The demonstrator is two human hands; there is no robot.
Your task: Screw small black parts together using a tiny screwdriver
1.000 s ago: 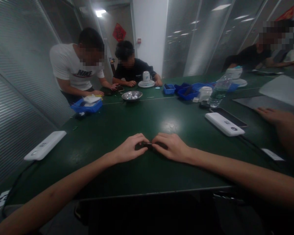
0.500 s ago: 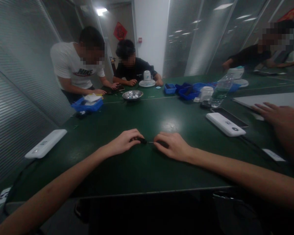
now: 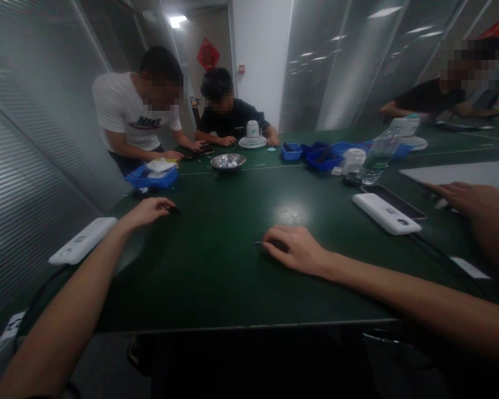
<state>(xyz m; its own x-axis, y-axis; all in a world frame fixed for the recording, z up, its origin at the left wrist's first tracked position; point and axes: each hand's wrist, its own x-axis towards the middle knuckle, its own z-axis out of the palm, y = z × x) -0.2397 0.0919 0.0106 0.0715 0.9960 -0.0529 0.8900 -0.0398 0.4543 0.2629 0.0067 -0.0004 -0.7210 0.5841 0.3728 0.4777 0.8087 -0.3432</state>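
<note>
My right hand (image 3: 293, 247) rests on the green table (image 3: 216, 288) with its fingers curled. A thin metal rod (image 3: 258, 242) sticks out to the left from between its thumb and fingers. Whatever part of the rod lies inside the palm is hidden. At the left, my left hand (image 3: 152, 210) is over the table, fingertips drawn together around a small black piece (image 3: 173, 209). That piece is mostly covered by the fingers and too dark to name.
White power banks with cables lie at left (image 3: 83, 241) and right (image 3: 386, 213), the right one beside a phone (image 3: 393, 202). Farther back are a metal bowl (image 3: 228, 162), blue trays (image 3: 153, 176), a small white fan (image 3: 253, 136) and a bottle (image 3: 378, 158). Another person's hand (image 3: 472, 197) is at right.
My left hand has moved left and away from me, carrying the black piece off from the rod's tip. My right hand has stayed in place with the rod.
</note>
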